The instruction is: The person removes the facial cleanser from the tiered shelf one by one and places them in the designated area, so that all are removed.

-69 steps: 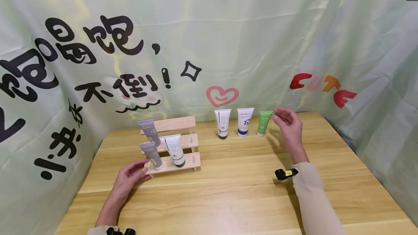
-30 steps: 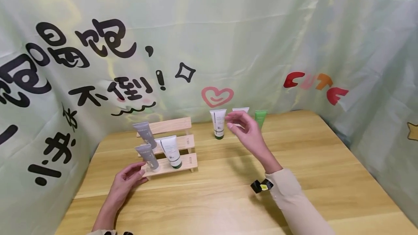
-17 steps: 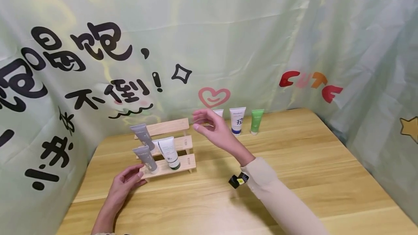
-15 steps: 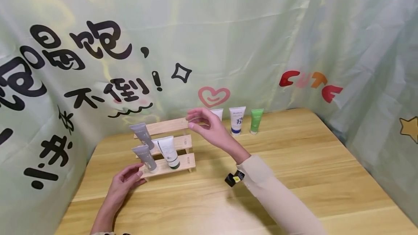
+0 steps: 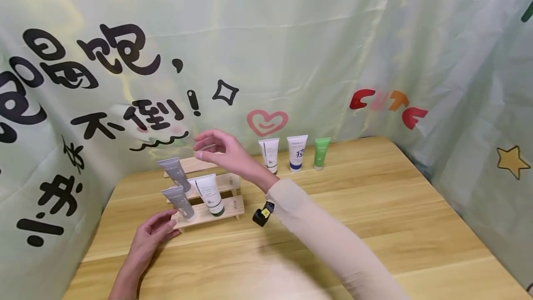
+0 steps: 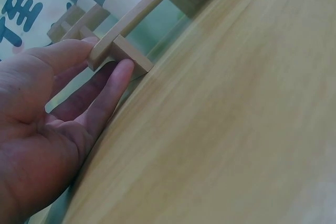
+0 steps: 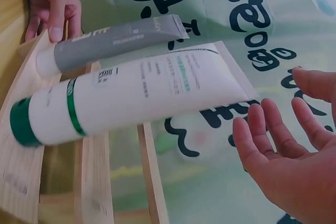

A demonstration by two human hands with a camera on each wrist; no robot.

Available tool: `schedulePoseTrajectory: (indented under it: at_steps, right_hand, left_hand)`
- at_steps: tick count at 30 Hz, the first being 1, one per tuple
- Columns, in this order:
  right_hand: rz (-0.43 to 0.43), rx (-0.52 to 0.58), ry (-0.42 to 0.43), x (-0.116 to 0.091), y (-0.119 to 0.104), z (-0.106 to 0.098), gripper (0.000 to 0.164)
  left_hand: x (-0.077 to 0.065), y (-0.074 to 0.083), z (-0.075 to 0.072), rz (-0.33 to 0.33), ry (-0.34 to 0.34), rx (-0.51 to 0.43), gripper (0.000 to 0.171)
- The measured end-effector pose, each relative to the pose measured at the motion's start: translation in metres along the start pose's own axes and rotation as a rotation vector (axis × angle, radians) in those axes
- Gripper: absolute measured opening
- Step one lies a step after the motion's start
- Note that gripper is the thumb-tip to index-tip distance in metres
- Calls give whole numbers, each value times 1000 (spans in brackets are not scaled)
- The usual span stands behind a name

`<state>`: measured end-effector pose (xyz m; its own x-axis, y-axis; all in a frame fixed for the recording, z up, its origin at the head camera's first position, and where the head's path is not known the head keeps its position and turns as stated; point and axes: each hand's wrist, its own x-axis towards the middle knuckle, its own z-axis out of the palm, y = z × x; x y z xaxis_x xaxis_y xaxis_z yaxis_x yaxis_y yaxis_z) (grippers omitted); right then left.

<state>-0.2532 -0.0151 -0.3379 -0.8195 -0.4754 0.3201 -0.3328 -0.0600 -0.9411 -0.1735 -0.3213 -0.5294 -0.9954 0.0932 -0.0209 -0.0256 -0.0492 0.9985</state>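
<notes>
My left hand (image 5: 146,237) grips the near left end of a three-step wooden rack (image 5: 234,206); in the left wrist view its thumb and fingers meet the board's end and leg. On the bottom step, a grey tube (image 5: 180,202) and a white tube with a green cap (image 5: 209,193) stand cap down. Another grey tube (image 5: 175,173) is farther back on the rack, at the left. My right hand (image 5: 222,152) hovers above the top step, fingers loosely bent, holding nothing. Beside the white tube's crimped end in the right wrist view, the palm and several fingers (image 7: 257,124) show.
Right of the rack stand a white tube (image 5: 269,154), a white tube with a blue cap (image 5: 297,153) and a green tube (image 5: 321,153), in a row near the table's (image 5: 374,226) back edge. A printed cloth (image 5: 308,59) hangs behind.
My right hand has swept left from beside the green tube, past the row of tubes, to above the rack. The left hand stays at the rack's end. The head view turns slightly right.
</notes>
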Motion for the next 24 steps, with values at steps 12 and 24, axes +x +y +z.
schedulePoseTrajectory:
  at_steps: [12,24]
  right_hand:
    - [139,-2,-137,35,8,25,40]
    - [253,49,-188,47,23,28,36]
  left_hand:
    - [-1,0,-4,12,15,-3,47]
    - [0,0,0,-35,37,29,50]
